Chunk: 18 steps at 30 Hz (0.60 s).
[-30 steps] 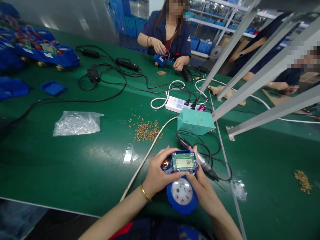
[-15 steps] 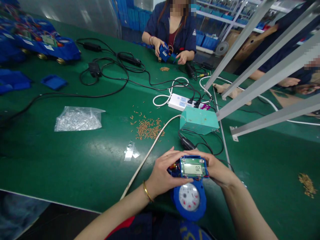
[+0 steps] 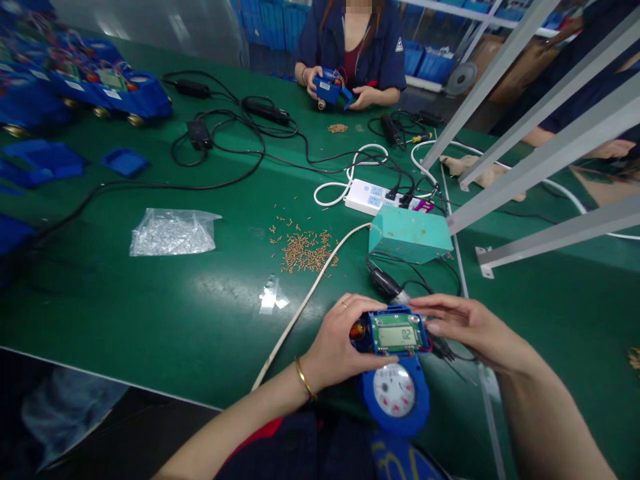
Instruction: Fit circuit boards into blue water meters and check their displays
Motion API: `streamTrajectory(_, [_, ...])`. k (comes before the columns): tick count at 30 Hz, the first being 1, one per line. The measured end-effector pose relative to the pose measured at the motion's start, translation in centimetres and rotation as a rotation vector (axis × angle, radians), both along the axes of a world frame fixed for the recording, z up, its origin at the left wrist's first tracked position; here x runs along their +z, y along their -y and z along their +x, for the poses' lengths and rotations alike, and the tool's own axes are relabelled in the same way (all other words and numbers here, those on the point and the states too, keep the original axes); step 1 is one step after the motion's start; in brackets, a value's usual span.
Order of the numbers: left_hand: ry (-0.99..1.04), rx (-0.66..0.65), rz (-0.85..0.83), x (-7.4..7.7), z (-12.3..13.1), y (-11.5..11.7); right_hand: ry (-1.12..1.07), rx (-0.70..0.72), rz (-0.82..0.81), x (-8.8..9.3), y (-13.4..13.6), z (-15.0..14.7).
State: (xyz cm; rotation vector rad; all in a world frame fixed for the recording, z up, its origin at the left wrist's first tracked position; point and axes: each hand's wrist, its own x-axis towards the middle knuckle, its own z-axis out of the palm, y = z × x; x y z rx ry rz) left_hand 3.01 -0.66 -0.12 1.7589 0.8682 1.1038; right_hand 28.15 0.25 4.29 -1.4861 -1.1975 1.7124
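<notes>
Blue plastic meter [image 3: 401,363], one round dial [image 3: 395,389], at table's [image 3: 210,320] near edge
Left hand [image 3: 335,343] holds it; right hand [image 3: 475,331], grip wide, beside it.

Dark tool [image 3: 386,284] partly hidden behind right hand [image 3: 473,327], brass-coloured pile [image 3: 635,358] cut by right edge, leftmost blue housings [image 3: 30,103] blurred

Factory workshop, small-assembly type. Long green workbench [image 3: 165,307], across most of the frame. Open blue meter [image 3: 400,365] with lit digits, lower centre. Wired blue units [image 3: 143,99] in rows, upper left. Loose brass-coloured screws [image 3: 306,253], heaped at centre. Power strip [image 3: 364,195], right of centre. Co-worker in navy work jacket [image 3: 386,57], top centre. Blue bins [image 3: 436,65], top, right of centre.
</notes>
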Motion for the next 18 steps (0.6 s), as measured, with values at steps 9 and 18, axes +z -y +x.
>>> streamTrajectory(9, [0.016, 0.010, -0.019, 0.2, 0.0, 0.1, 0.329, -0.449, 0.506, -1.8, 7.1, -3.9])
streamTrajectory(18, [0.055, 0.040, -0.060, -0.4, 0.0, 0.5, 0.477, -0.546, 0.693, -3.7, 8.2, -7.3])
